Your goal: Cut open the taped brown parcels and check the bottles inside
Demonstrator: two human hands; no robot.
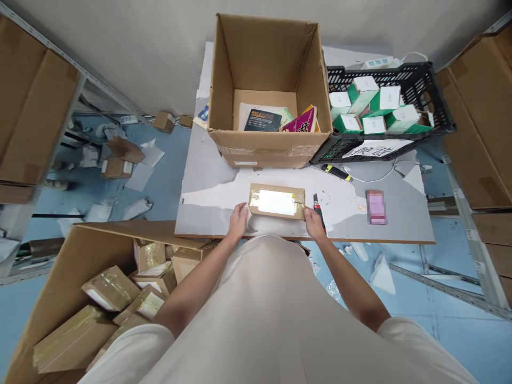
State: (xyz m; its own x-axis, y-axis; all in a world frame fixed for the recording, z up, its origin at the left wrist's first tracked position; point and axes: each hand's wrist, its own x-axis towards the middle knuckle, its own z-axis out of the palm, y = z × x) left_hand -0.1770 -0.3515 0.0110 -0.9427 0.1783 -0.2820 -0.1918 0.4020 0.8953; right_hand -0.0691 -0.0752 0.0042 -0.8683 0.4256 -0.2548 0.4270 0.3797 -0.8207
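A small taped cardboard box point(256, 210) lies near the front edge of the table, with a white label on top. My right hand point(314, 221) grips the box's right end, fingers closed at the corner. At the left end is my left hand point(239, 220), its fingers closed on a pale paper scrap point(248, 214) beside the box. Whether these fingers also touch the box is unclear. A red and black utility knife point(319, 209) lies just right of the box, partly behind my right hand.
An open carton point(270, 149) with books stands behind, beside a black crate point(442, 117) of green-and-white boxes. A yellow-black cutter point(336, 172) and a pink item point(376, 207) lie on the table point(404, 229). At lower left, a large carton point(60, 266) holds several parcels.
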